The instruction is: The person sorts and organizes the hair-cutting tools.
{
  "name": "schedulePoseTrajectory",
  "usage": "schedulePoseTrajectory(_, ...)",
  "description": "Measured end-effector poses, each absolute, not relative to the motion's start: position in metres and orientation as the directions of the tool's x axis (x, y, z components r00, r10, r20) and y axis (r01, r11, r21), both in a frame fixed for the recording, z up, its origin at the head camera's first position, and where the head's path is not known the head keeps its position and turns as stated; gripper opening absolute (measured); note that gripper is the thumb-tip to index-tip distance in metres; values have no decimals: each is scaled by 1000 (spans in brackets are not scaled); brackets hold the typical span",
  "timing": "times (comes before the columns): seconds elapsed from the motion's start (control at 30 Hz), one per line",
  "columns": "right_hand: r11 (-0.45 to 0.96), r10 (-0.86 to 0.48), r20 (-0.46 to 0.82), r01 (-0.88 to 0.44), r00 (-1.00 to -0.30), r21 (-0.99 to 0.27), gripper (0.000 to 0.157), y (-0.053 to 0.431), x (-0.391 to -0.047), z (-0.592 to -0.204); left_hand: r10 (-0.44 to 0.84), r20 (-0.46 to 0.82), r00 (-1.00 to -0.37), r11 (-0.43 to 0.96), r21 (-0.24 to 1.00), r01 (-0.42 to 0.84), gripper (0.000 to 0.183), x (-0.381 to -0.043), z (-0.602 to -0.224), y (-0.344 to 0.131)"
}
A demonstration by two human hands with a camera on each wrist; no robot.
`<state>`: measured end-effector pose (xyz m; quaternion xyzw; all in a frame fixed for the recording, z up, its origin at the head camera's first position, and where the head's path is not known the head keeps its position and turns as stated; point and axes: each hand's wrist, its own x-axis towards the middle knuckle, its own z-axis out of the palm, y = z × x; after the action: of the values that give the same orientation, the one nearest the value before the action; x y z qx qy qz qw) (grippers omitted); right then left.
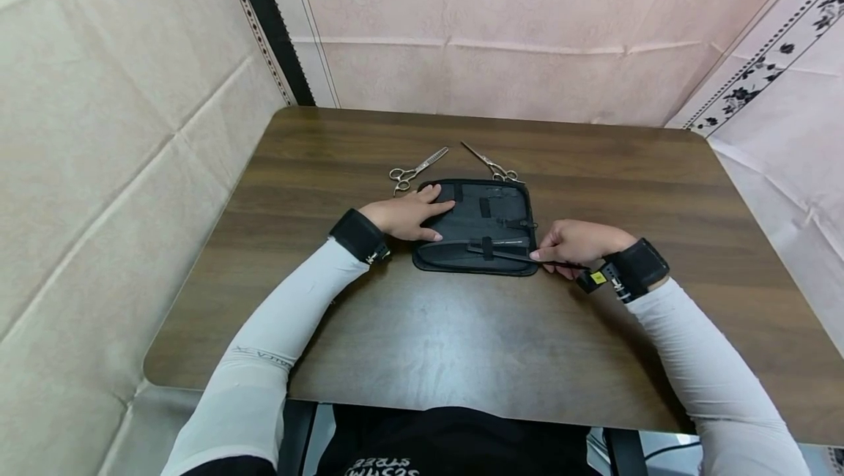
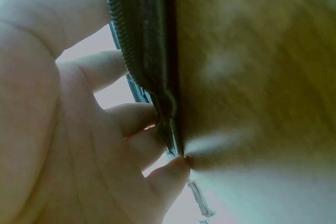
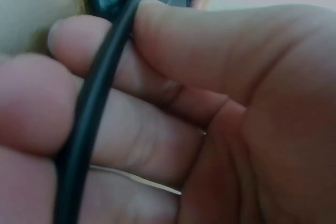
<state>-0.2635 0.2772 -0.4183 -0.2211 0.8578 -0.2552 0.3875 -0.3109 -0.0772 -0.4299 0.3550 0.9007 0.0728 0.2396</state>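
An unfolded black zip case [image 1: 471,216] lies on the table. My left hand [image 1: 409,216] rests on its left side with the fingers spread; in the left wrist view those fingers reach over the toothed zip edge [image 2: 126,40]. At the lower right corner, my right hand [image 1: 580,242] pinches a thin black rod-like tool [image 1: 560,264] between thumb and fingers. Its far part lies across the lower half of the case, under a small elastic loop [image 1: 487,247]. In the right wrist view the rod [image 3: 97,93] runs smooth and dark across the curled fingers.
Behind the case lie two silver pairs of scissors: thinning scissors [image 1: 433,159] at the left, another pair [image 1: 486,161] at the right, handles by the case's top edge. The brown wooden table [image 1: 435,337] has pale cloth hangings [image 1: 501,15] behind it and at both sides.
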Motion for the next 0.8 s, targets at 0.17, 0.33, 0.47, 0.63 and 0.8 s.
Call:
schedulePoseTrajectory(0.17, 764, -583, -541, -182, -606, -619, 44, 276, -262, -419, 675, -377, -634, 737, 302, 604, 76, -311, -430, -76)
schedulePoseTrajectory(0.33, 761, -581, -535, -177, -613, -624, 44, 276, -261, -420, 671, -378, -638, 741, 308, 597, 77, -311, -430, -76)
schedulePoseTrajectory(0.47, 774, -558, -535, -167, -634, -610, 44, 275, -261, -420, 671, -377, -638, 741, 313, 594, 76, -311, -430, -76)
schedulePoseTrajectory(0.63, 790, -534, -533, -162, -656, -592, 45, 273, -259, -418, 669, -382, -638, 743, 314, 591, 77, -310, -429, -77)
schedulePoseTrajectory(0.8, 801, -509, -539, -141, -671, -581, 46, 269, -258, -417, 661, -389, -642, 750, 307, 586, 77, -310, -431, -78)
